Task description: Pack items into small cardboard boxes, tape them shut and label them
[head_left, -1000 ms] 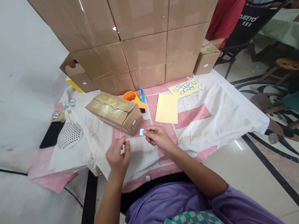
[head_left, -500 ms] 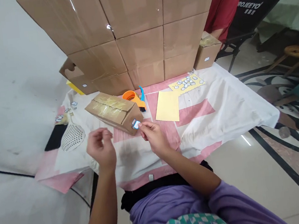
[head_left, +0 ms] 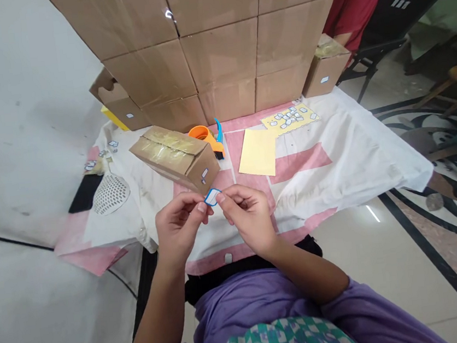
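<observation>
Two hands meet at mid-frame: our left hand and right hand each pinch an edge of a small blue-edged label between thumb and forefinger. The other fingers are curled in, apparently so the grip sits on the rim and off the label's face. Both forearms rise from the lower frame, wrists bent inward, holding the label just above the cloth-covered counter. Just beyond lies a taped cardboard box, its near end turned to us and bearing a similar sticker. Behind it sit an orange tape dispenser, a bare yellow sheet and, farther right, a sheet strewn with loose stickers, below a wall of stacked cartons.
</observation>
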The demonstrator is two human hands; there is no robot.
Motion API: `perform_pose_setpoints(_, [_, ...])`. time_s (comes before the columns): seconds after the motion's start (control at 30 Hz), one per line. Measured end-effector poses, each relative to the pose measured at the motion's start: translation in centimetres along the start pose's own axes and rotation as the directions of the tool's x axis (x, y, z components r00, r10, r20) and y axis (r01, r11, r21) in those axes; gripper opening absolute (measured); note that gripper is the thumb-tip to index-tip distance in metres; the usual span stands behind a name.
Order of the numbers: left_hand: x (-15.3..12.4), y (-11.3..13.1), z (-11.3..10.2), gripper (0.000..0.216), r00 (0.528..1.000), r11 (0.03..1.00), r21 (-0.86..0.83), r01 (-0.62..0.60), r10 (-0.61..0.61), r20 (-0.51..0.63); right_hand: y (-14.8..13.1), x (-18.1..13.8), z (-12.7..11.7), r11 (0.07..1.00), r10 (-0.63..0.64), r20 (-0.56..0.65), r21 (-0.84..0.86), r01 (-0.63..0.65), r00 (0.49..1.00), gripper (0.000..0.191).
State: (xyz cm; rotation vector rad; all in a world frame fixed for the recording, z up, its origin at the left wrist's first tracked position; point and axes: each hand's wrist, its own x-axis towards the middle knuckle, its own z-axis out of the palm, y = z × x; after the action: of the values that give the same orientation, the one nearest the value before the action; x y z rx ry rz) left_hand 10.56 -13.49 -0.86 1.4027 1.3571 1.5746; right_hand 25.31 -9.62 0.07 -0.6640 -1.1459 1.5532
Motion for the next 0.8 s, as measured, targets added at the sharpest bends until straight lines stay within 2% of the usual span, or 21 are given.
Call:
perform_pose_setpoints(0.1, [-0.1,0.7,0.1,0.014,0.993,0.994,-0.054,-0.098,0.101,0.062,-0.6,-0.4,0.1,1.000,-0.017,0.014,-0.009,0.017,1.000,0.040])
perform_pose_setpoints(0.23, [-0.3,1.7,0.2,0.008,0.952,0.959,-0.039,-0.279,0.282,0.120,-0.8,-1.2,0.0,0.996,-0.076,0.039,-0.039,0.077,0.996,0.033])
perform_pose_setpoints(0.33, [-0.5,2.3,0.3,0.006,0.926,0.936,0.027,-0.352,0.344,0.157,-0.8,-1.9,-0.3,0.972,-0.208,0.041,-0.100,0.211,0.977,0.019])
perform_pose_setpoints(0.43, [-0.8,2.8,0.5,0.004,0.920,0.922,0.068,-0.381,0.371,0.123,-1.1,-2.3,-0.7,0.906,-0.362,0.081,-0.204,0.371,0.929,0.010])
perform_pose_setpoints(0.5, [-0.9,3.2,0.5,0.005,0.925,0.923,0.071,-0.378,0.373,0.076,-1.5,-2.4,-1.0,0.860,-0.418,0.130,-0.262,0.438,0.899,0.008])
perform_pose_setpoints(0.57, [-0.7,3.8,0.4,0.010,0.935,0.936,0.047,-0.350,0.346,0.076,-1.9,-2.4,-1.2,0.831,-0.434,0.185,-0.296,0.471,0.882,0.010])
perform_pose_setpoints(0.67, [-0.4,4.8,0.1,0.012,0.946,0.966,0.000,-0.259,0.253,0.200,-2.4,-2.1,-1.5,0.816,-0.416,0.273,-0.310,0.489,0.867,0.015])
perform_pose_setpoints(0.8, [0.1,5.6,-0.2,0.015,0.932,0.994,-0.019,-0.112,0.112,0.345,-2.6,-1.8,-1.8,0.822,-0.388,0.338,-0.293,0.488,0.857,0.015])
